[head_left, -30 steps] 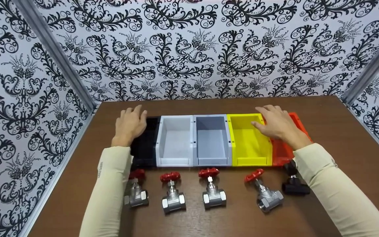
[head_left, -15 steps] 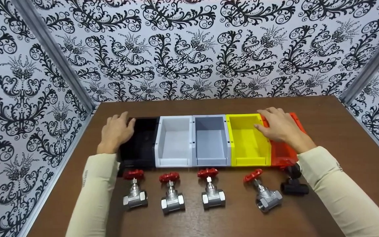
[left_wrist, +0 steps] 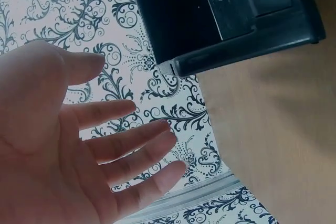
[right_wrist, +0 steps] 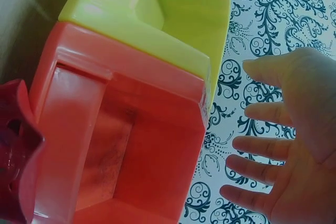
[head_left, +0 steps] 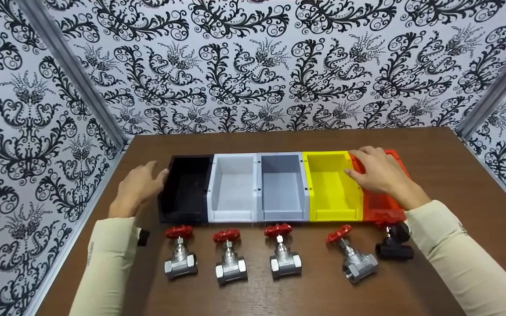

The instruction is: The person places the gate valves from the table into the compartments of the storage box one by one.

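Note:
In the head view my left hand (head_left: 138, 188) hovers just left of the black bin (head_left: 187, 193), its fingers relaxed and holding nothing. The left wrist view shows that palm (left_wrist: 47, 150) apart from the bin's corner. My right hand (head_left: 380, 173) is above the red bin (head_left: 382, 206), near the yellow bin (head_left: 334, 215), with fingers loosely spread and nothing in them. White (head_left: 233, 215) and grey (head_left: 283, 215) bins stand between. Several metal valves with red handwheels, including one valve (head_left: 231, 265) before the white bin, lie in front of the row.
A dark-bodied valve (head_left: 394, 251) lies near my right sleeve, partly covered. In the right wrist view a red handwheel (right_wrist: 18, 156) is close to the red bin. Patterned panels (head_left: 253, 66) wall in the brown table (head_left: 279, 298) at the back and sides.
My left hand has moved left and toward me, from over the black bin to beside it. The right hand has shifted slightly right and nearer. Bins and valves have stayed put.

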Available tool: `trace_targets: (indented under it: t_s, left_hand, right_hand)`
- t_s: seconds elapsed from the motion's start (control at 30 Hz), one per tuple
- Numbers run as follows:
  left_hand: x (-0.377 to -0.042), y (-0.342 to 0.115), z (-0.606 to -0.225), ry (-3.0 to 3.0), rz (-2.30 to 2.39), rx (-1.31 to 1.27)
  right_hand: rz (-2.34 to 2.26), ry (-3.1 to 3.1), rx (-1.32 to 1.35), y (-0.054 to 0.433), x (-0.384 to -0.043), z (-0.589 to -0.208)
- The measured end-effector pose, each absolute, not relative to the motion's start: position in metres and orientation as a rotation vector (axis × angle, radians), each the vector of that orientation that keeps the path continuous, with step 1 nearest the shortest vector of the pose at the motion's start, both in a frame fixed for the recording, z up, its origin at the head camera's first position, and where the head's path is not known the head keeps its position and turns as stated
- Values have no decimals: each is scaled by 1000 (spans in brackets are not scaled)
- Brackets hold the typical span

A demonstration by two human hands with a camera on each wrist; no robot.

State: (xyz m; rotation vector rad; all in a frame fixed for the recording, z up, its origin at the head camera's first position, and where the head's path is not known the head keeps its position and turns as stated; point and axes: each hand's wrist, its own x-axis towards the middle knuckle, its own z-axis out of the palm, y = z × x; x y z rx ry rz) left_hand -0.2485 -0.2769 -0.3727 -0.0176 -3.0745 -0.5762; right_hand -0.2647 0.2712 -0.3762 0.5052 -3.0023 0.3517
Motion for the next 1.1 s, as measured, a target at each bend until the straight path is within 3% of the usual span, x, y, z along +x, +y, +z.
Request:
trace_targets:
  t_s: [1.1]
  left_hand:
    - [-232, -277, -392, -3108, -668, -52]
  right_hand:
    - [490, -2951, 473, 302, -227, -372]
